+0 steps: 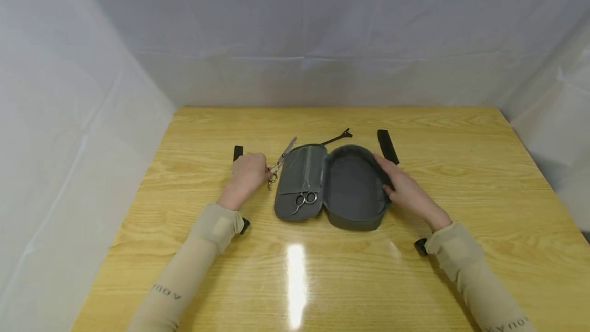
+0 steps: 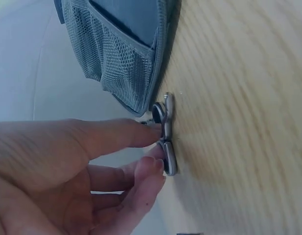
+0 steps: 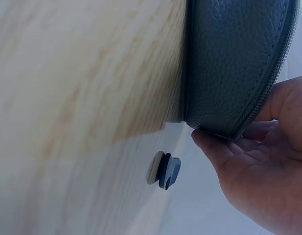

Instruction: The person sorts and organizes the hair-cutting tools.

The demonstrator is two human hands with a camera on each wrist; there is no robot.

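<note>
On the yellow wooden tabletop (image 1: 415, 132) an open grey case (image 1: 352, 188) lies flat, a second pair of scissors (image 1: 304, 200) tucked in its lid pocket. Beside the lid, the left hand (image 1: 249, 172) pinches the scissors (image 1: 279, 163) by their handle loops. The right hand (image 1: 405, 188) grips the case's rim, seemingly thumb inside.

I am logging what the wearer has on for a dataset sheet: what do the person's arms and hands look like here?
Both arms wear snug beige sleeves to the wrist, each with small dark lettering on the forearm and a paler square patch near the cuff. A small black device sits at each wrist. The left hand and the right hand are bare: no gloves, rings or watch show.
</note>
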